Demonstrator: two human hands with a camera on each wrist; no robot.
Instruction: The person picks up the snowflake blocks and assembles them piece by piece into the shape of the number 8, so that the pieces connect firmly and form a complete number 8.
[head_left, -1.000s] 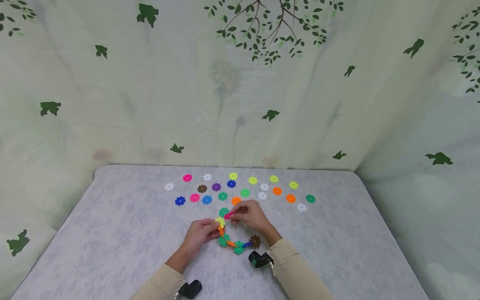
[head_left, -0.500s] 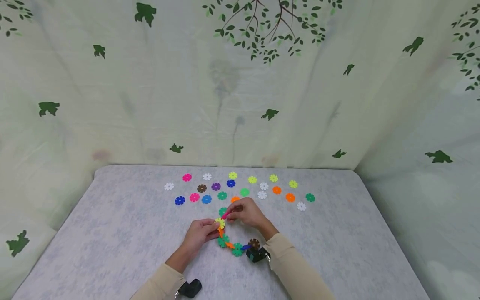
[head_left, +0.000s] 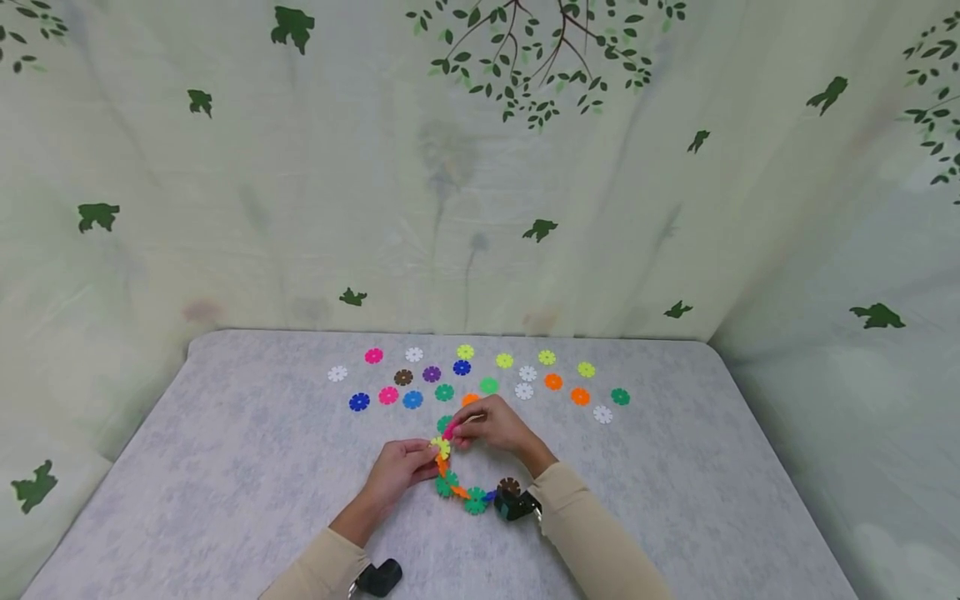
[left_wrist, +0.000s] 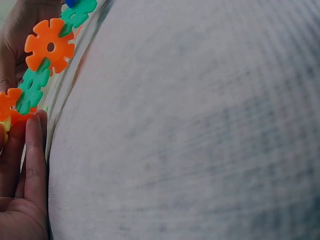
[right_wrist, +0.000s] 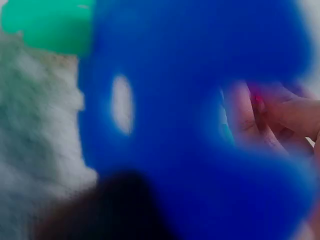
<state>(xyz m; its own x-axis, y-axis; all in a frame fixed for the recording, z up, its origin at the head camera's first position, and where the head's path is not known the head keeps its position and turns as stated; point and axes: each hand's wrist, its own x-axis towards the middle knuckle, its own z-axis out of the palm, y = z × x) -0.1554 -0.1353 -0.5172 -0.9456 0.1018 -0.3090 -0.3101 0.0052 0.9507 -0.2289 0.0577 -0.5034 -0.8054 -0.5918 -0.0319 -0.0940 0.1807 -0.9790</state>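
Note:
Notched plastic discs are joined in a curved chain, held up over the table in the head view. My left hand (head_left: pixel 397 471) pinches the yellow disc (head_left: pixel 441 447) at the chain's upper end. Between the right hand's (head_left: pixel 495 429) thumb and fingers is a pink disc (head_left: pixel 449 430), meeting the yellow one's edge; how far they interlock cannot be told. Orange and green discs (head_left: pixel 476 501) follow, then a blue and a brown disc (head_left: pixel 508 486) by the right wrist's camera. The left wrist view shows an orange disc (left_wrist: pixel 60 47) slotted to green ones. A blurred blue disc (right_wrist: pixel 170 100) fills the right wrist view.
Loose discs in several colours lie spread across the table's back half, among them a blue disc (head_left: pixel 359 402), an orange disc (head_left: pixel 581 397) and a white disc (head_left: pixel 603 414). A green disc (head_left: pixel 445 424) lies just beyond the hands. Behind the table (head_left: pixel 225 467) hangs a leaf-patterned curtain (head_left: pixel 360 183).
My right hand has moved slightly left, bringing the pink disc against the yellow one. The chain's brown end has dropped a little toward the right wrist camera. The left hand stays nearly still.

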